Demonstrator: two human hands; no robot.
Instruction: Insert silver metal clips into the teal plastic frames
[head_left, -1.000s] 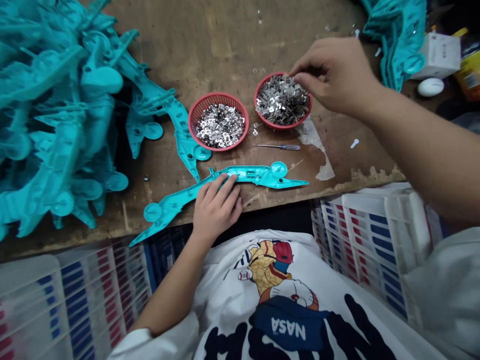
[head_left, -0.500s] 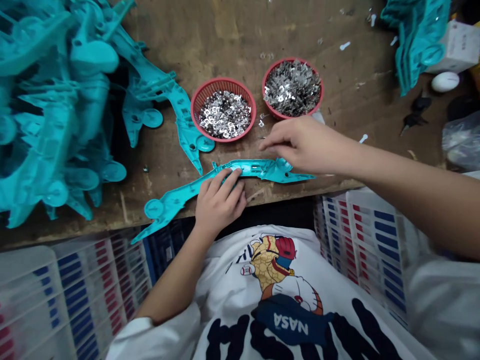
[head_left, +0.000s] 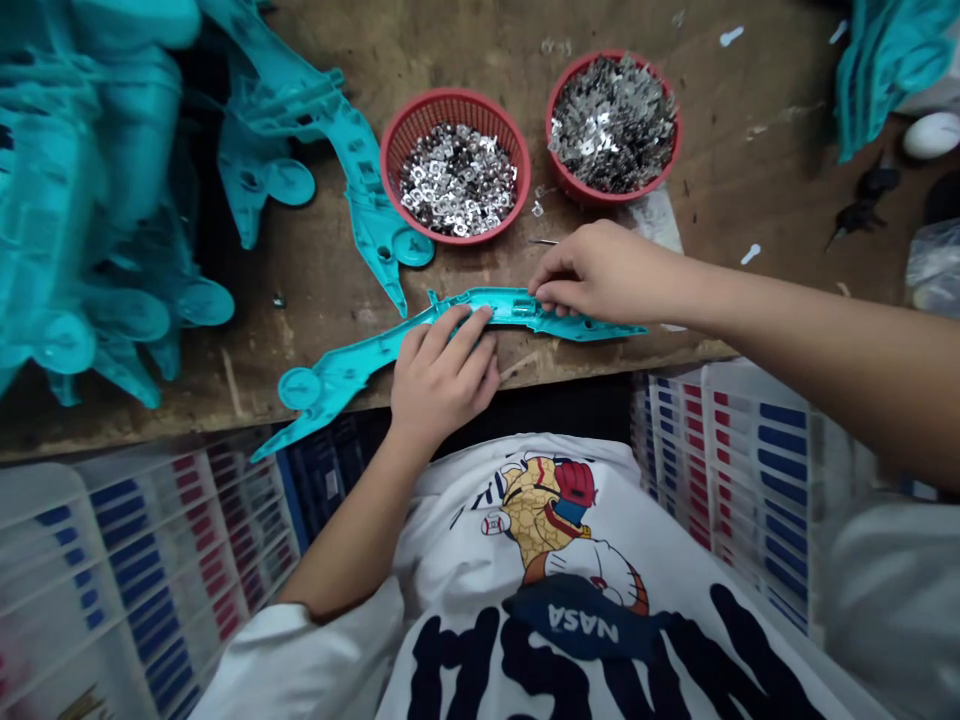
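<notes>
Right hand [head_left: 600,270] off red basket [head_left: 581,188], over screwdriver [head_left: 543,241]

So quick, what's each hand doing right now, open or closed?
Left hand: open, resting on the turquoise plastic piece.
Right hand: closed in a pinch over that piece; can't tell whether it holds anything.

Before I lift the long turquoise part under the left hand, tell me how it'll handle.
The turquoise part will probably be fairly stiff, since it looks like moulded plastic with raised edges. It's likely light for its size, its body being a shallow open shell. Lying flat and bent, it seems unlikely to roll.
</notes>
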